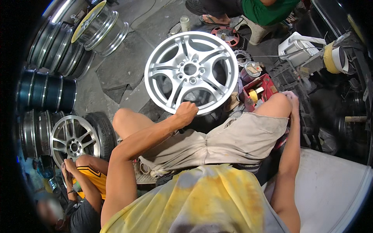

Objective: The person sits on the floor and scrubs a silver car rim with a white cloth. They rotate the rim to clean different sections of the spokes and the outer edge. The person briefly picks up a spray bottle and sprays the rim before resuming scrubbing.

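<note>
A silver wheel rim (189, 70) with several split spokes lies face up in front of my knees. My left hand (187, 113) is closed in a fist at the rim's near edge, its fingers curled over the lip; their tips are hidden. Off to the right, my right hand (293, 101) lies against the side of my right knee, its pale, dusty fingers stretched over the skin. Nothing shows in that hand, though part of it is turned from view.
Stacked rims (48, 91) line the left side. A spoked wheel (74, 139) leans near a seated person in yellow shorts (93, 179). Another person in green (268, 11) sits ahead. On the right are a red tray (266, 87), a can (250, 73) and a white jug (297, 48).
</note>
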{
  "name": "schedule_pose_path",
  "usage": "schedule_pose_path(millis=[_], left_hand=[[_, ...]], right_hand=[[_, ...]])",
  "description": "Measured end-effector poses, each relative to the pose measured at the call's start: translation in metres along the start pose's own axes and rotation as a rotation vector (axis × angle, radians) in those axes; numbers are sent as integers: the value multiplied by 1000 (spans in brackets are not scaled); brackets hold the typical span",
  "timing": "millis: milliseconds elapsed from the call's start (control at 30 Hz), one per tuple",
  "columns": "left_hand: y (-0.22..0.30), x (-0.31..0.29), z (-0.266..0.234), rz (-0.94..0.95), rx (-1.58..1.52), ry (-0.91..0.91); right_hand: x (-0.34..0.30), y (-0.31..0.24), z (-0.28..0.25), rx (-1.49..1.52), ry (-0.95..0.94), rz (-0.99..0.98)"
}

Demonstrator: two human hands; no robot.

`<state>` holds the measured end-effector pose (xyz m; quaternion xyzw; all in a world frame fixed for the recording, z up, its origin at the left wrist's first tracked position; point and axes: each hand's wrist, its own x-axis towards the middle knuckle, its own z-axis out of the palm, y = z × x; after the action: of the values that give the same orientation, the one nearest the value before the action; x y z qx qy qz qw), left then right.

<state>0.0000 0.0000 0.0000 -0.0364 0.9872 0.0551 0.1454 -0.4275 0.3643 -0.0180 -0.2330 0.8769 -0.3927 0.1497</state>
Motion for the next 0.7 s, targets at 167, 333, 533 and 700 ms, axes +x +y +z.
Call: schedule_pose_path(millis=[167, 333, 533, 700], left_hand=[[45, 26, -2, 70, -118, 115], [97, 50, -15, 104, -111, 48], [38, 68, -66, 184, -626, 19], [-84, 68, -151, -114, -549, 158]], right_hand=[[-19, -128, -51, 251, 131, -24], [-30, -232, -32, 262, 212, -158], [-20, -239, 28, 587, 103, -21], [-28, -230, 66, 476, -79, 44]])
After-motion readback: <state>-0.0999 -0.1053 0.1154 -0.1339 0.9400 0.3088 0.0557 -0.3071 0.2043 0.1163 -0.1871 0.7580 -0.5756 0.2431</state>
